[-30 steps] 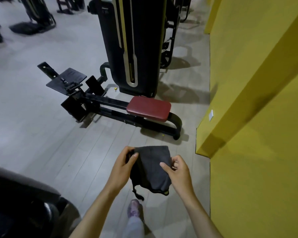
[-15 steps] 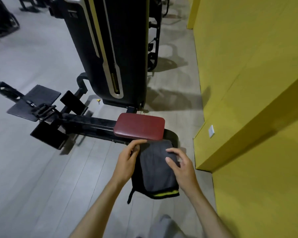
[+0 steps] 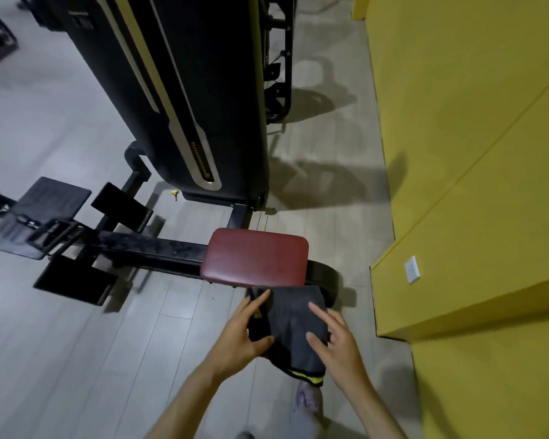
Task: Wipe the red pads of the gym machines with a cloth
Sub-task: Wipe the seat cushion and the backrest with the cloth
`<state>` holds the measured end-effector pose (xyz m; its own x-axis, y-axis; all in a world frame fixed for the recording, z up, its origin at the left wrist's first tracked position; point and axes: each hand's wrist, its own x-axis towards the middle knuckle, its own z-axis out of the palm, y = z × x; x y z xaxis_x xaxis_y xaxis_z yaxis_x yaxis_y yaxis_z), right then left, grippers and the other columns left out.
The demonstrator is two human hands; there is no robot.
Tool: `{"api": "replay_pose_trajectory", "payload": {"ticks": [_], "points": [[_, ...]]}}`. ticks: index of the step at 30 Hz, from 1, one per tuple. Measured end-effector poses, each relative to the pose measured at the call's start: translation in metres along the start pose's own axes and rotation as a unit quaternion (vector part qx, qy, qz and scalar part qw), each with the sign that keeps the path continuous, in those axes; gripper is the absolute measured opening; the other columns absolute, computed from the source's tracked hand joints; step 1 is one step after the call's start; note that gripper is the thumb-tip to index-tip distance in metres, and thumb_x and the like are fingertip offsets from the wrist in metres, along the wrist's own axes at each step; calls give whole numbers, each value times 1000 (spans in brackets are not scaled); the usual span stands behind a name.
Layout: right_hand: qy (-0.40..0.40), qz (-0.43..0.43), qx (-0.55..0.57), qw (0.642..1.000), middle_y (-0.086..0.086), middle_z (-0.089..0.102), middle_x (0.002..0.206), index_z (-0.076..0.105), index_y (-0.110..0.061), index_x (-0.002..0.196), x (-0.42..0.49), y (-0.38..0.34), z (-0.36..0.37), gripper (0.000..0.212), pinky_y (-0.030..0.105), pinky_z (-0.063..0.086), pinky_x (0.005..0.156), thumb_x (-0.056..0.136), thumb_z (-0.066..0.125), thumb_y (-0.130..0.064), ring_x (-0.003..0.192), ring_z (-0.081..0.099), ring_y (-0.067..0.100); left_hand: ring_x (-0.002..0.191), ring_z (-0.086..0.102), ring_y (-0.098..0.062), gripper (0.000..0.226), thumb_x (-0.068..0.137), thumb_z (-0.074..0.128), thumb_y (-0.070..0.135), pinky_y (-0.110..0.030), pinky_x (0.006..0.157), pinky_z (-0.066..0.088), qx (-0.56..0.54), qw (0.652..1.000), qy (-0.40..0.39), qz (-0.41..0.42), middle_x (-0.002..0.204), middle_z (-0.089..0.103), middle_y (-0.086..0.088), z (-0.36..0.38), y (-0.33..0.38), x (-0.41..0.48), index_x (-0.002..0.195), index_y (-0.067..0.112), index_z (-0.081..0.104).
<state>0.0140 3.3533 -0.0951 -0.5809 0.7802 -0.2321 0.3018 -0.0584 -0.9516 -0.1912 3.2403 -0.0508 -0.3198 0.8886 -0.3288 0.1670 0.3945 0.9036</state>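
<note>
A dark grey cloth [image 3: 293, 327] with a yellow-green edge hangs between my two hands, just in front of the red pad [image 3: 256, 256] of a low rowing machine. My left hand [image 3: 241, 334] holds the cloth's left side, thumb under it and fingers over its top edge. My right hand [image 3: 336, 340] holds the right side, its thumb pressed on the cloth and its fingers spread. The cloth's upper edge overlaps the pad's near edge in view; whether they touch I cannot tell.
The machine's black rail and footplates [image 3: 57, 217] run left from the pad. Its tall black weight tower [image 3: 184, 99] stands behind. A yellow wall and ledge [image 3: 463, 217] close off the right side. My shoe [image 3: 308, 397] is on the grey plank floor below the cloth.
I have stepped closer: the red pad and the machine are larger and nearer. My hands have shifted on the cloth, and the cloth now reaches the pad's near edge.
</note>
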Motion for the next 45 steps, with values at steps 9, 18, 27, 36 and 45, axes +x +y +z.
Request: {"api": "replay_pose_trajectory", "payload": {"ticks": [9, 18, 27, 36, 45], "points": [[-10, 51, -169, 984, -24, 32, 155, 41, -44, 152, 88, 60, 46, 69, 1, 34, 100, 95, 70, -17, 132, 32, -20, 133, 46, 0, 100, 80, 67, -3, -23, 105, 50, 74, 997, -30, -15, 156, 33, 9, -22, -97, 109, 155, 48, 23], [59, 66, -280, 956, -13, 25, 165, 35, -40, 157, 201, 178, 91, 70, 13, 53, 79, 98, 66, -18, 112, 63, 6, 141, 43, -14, 104, 82, 70, 1, -34, 102, 54, 129, 991, -30, 28, 166, 22, 10, -6, -226, 248, 159, 43, 15], [162, 7, -345, 925, -5, 38, 158, 43, -27, 155, 299, 314, 94, 65, 22, 53, 73, 96, 65, -13, 97, 66, 14, 125, 53, -18, 96, 86, 69, 8, -36, 85, 59, 207, 971, 3, 116, 162, 23, 9, 48, -320, 368, 163, 31, 16], [281, -120, -500, 810, 5, 43, 155, 63, -29, 138, 338, 387, 102, 46, 47, 48, 101, 92, 59, -32, 137, 42, 30, 139, 31, -23, 83, 91, 62, 41, -40, 106, 36, 393, 884, 84, 239, 159, 33, 2, 51, -380, 415, 162, 34, 19], [188, -51, -517, 834, -2, -1, 172, 13, -41, 162, 353, 396, 157, 85, 60, 6, 125, 90, 25, -84, 158, -9, 22, 136, 40, -25, 38, 102, 55, 36, -51, 104, 40, 341, 872, 294, 190, 143, 53, -4, -61, -439, 421, 136, 20, 58]]}}
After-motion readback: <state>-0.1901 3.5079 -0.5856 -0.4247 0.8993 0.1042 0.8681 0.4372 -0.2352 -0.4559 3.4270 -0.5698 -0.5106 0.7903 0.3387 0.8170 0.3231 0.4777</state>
